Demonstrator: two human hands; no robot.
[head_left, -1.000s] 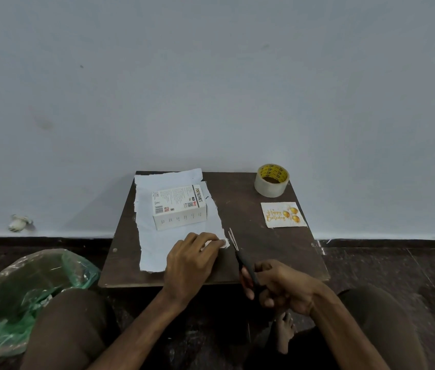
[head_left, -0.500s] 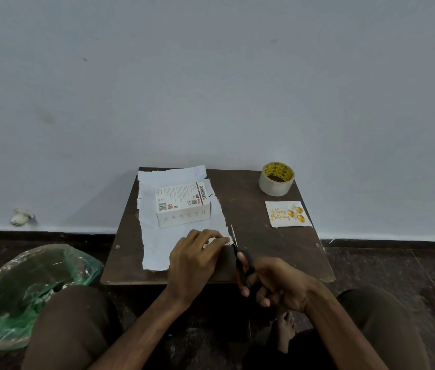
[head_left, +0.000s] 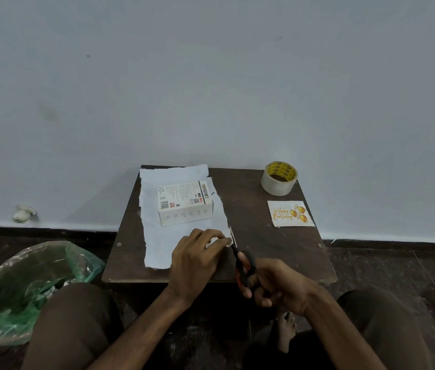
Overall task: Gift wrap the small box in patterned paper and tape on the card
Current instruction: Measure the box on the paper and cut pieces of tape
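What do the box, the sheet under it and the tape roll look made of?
Box: printed cardboard, matte, going by crisp folded edges and label print. Sheet: thin paper, plain white side up, edges ragged. Tape roll: clear glossy plastic film; yellow printed core, probably cardboard.

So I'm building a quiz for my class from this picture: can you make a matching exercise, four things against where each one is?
Things
1. tape roll
2. card
3. box
4. scissors

Places
A. on the paper
B. in the right hand
C. far right corner of the table
D. flat on the table, just nearer than the tape roll

Pairs: 1-C, 2-D, 3-A, 4-B
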